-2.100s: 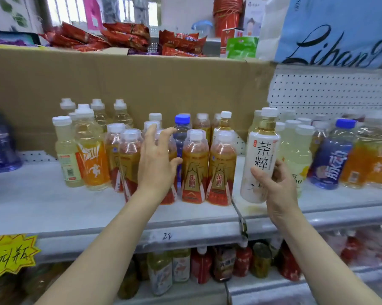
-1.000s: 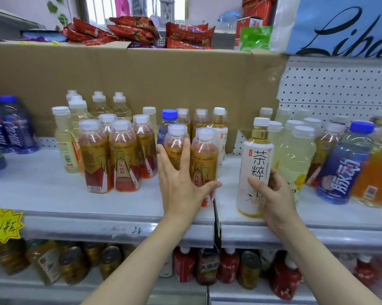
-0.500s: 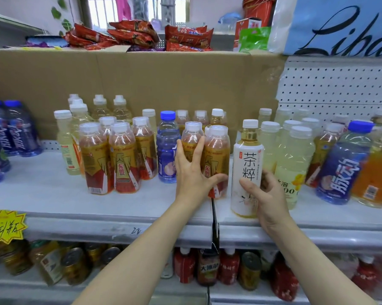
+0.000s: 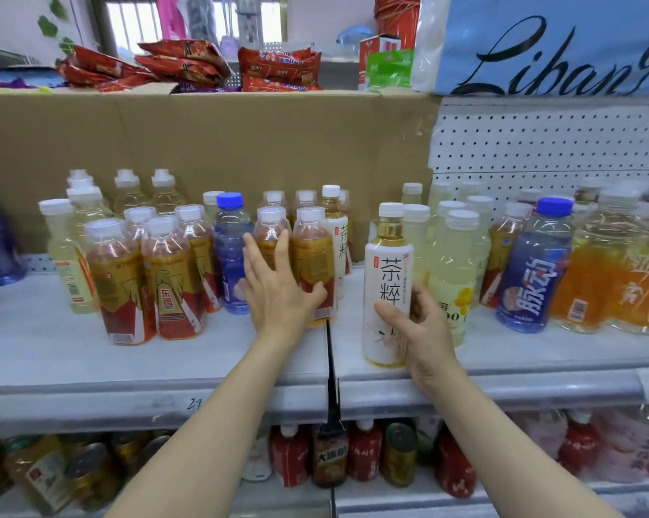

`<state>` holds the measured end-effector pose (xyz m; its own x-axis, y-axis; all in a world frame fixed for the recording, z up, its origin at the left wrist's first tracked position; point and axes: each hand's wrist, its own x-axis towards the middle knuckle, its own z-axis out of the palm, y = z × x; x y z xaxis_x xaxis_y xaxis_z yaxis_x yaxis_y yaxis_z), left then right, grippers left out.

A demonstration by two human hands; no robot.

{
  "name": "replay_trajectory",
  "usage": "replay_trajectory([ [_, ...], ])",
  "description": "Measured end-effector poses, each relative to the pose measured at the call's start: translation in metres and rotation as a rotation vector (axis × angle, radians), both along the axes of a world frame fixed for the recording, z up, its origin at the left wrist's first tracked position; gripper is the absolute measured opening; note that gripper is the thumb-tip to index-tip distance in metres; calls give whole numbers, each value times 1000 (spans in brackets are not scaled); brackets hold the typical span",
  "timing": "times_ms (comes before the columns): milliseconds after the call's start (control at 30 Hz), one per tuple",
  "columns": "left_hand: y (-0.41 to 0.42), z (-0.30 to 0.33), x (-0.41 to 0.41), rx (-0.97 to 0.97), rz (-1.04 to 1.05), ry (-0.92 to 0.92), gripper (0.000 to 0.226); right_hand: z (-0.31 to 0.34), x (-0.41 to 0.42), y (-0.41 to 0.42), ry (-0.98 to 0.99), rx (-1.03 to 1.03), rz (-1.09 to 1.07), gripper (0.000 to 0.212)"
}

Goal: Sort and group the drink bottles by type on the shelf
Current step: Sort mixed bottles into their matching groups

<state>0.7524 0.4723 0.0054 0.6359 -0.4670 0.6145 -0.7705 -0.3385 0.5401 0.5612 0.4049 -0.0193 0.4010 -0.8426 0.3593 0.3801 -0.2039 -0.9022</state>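
Right hand [image 4: 423,330] grips white-labelled tea bottle [image 4: 387,278], upright, amber neck.

Brown cardboard backing [image 4: 240,143], white pegboard panel [image 4: 539,143], bright barred window [image 4: 203,16] behind

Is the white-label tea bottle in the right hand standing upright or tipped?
Upright: the white-label tea bottle stands vertical, cap up, base on the shelf, gripped by the right hand.
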Motion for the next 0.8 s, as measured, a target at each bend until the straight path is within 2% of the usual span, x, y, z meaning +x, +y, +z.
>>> replay_trajectory([
  [100,5,-3,10,-9,27,-7,94,-1,-1,-2,5,14,8,66],
  [167,6,2,6,-111,9,-47,80,-2,0,-3,4,33,5,66],
  [233,1,20,-6,-280,-116,-133,67,-1,2,-4,-9,49,2,68],
  [300,-10,48,-20,-321,-314,-123,62,-1,4,-5,-22,57,5,68],
  [400,-33,96,-27,-170,-481,94,72,-2,3,-5,-26,68,9,73],
  [500,-55,132,-23,90,-372,42,72,-4,3,-5,-16,51,-9,73],
  [600,-72,146,-8,343,-224,88,70,-3,3,-3,-7,34,-22,78],
  [667,-77,147,-5,390,-204,79,61,-2,4,-3,-7,29,-21,79],
  [800,-74,145,-12,278,-301,55,35,-1,4,-3,-12,52,-34,75],
])
